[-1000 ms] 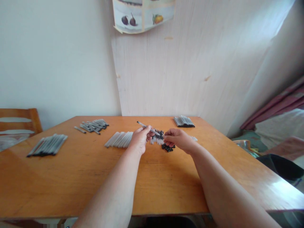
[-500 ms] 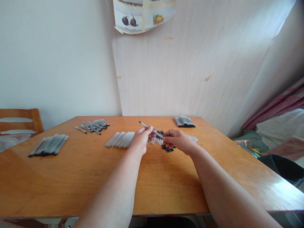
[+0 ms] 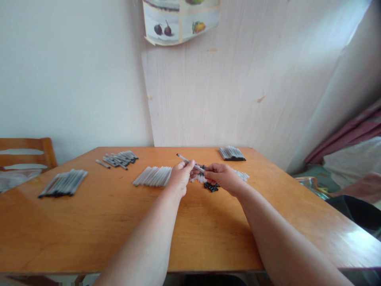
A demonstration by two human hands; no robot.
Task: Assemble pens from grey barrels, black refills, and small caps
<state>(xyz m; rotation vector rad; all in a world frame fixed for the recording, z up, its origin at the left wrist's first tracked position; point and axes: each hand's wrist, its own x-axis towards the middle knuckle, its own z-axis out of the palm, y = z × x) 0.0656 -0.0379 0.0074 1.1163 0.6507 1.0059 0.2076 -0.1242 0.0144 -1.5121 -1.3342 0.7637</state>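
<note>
My left hand (image 3: 180,177) is closed around a thin grey pen (image 3: 183,159) that slants up to the left. My right hand (image 3: 222,176) pinches the pen's right end, fingers closed. Both hands meet above the middle of the orange wooden table (image 3: 89,222). Under them lie small black caps (image 3: 212,186) and a row of pale clear tubes (image 3: 153,176) to the left of my left hand.
Several piles of grey pens lie on the table: one at the left (image 3: 63,183), one at the back left (image 3: 119,157), one at the back right (image 3: 231,153). A wooden chair (image 3: 28,151) stands at the left. A fruit poster (image 3: 180,20) hangs on the wall.
The view shifted slightly. My hands have drawn a little closer together on the pen.
</note>
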